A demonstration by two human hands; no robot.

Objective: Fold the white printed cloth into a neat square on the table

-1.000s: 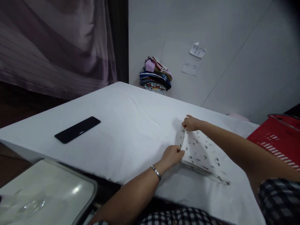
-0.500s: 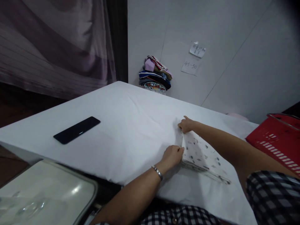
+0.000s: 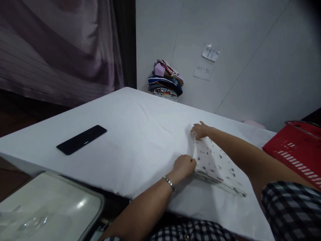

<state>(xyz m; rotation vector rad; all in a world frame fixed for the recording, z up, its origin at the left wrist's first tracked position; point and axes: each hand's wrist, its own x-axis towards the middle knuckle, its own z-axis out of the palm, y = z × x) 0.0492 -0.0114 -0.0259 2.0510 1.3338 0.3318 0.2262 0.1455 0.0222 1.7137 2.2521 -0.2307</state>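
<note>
- Right hand [image 3: 200,130] shifts slightly leftward since one second ago.
- Left hand [image 3: 185,165] is clamped on patterned cloth [image 3: 213,162], near corner.
- Right hand, clamped or apart: I cannot tell.
- Cloth lies on table [image 3: 140,140], right of left grip.

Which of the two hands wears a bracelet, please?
The left hand, holding the nearer corner of the patterned cloth: a silver bracelet circles its wrist. The right hand, at the farther corner, wears none.

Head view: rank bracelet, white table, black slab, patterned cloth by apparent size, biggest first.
1. White table
2. Patterned cloth, partly hidden by the right arm
3. Black slab
4. Bracelet
</note>
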